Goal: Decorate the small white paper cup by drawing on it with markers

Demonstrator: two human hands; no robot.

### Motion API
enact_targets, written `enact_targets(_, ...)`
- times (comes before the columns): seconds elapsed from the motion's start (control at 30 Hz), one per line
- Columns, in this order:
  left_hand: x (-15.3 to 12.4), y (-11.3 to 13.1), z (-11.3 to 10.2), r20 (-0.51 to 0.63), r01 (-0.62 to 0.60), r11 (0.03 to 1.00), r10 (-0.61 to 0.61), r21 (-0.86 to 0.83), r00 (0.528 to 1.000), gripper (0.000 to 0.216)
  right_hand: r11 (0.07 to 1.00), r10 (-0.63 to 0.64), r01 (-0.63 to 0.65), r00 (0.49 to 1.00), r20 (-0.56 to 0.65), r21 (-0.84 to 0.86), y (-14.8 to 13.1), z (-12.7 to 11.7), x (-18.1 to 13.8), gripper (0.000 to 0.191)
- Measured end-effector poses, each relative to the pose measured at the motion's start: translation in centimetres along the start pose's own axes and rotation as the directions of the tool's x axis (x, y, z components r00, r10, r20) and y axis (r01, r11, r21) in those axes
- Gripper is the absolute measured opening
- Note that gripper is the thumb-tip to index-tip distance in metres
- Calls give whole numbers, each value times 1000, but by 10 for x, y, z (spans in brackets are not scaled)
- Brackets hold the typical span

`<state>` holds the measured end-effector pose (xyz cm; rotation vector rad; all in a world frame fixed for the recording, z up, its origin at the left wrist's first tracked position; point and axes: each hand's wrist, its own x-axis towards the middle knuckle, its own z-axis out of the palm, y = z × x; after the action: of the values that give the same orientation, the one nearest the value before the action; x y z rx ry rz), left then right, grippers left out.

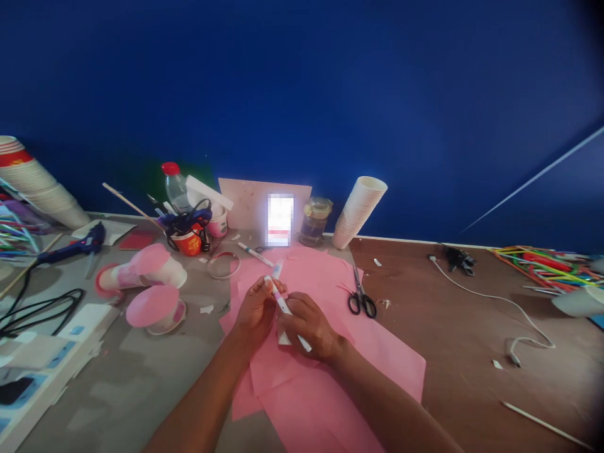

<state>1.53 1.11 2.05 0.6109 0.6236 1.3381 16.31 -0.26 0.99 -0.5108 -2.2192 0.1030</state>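
Observation:
A white marker pen (282, 303) with a purplish band slants between my two hands, over a pile of pink paper sheets (330, 371). My left hand (256, 307) pinches its upper end with thumb and fingers. Closed around its lower part, my right hand (309, 324) leaves the pen's near end sticking out below the fingers. A small pale piece, partly hidden, shows under my right hand. Another white pen (255, 254) lies at the far edge of the paper. Black-handled scissors (361, 296) rest on the paper's right side.
A lit phone-like screen (280, 219), a glass jar (316, 220) and a leaning paper cup stack (358, 211) stand at the back. Left are pink-covered paper cups (153, 308), a glue gun (75, 245) and a power strip (61, 371). A white cable (486, 294) curves across the right.

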Motion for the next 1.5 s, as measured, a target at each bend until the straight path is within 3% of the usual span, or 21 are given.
enact_targets(1.2, 1, -3, 2, -126, 21, 998, -28, -51, 992, 32, 994, 6, -8, 1000, 18, 105, 0, 0, 2, 17)
enact_targets(1.4, 1, -6, 1, -163, 42, 998, -50, -51, 985, 32, 999, 1, 0, 1000, -9, 42, 0, -1, 5, 15)
enact_targets(1.5, 1, -3, 1, -104, 8, 1000, -10, -23, 995, 31, 999, -4, 4, 1000, -3, 50, 2, 0, 3, 13)
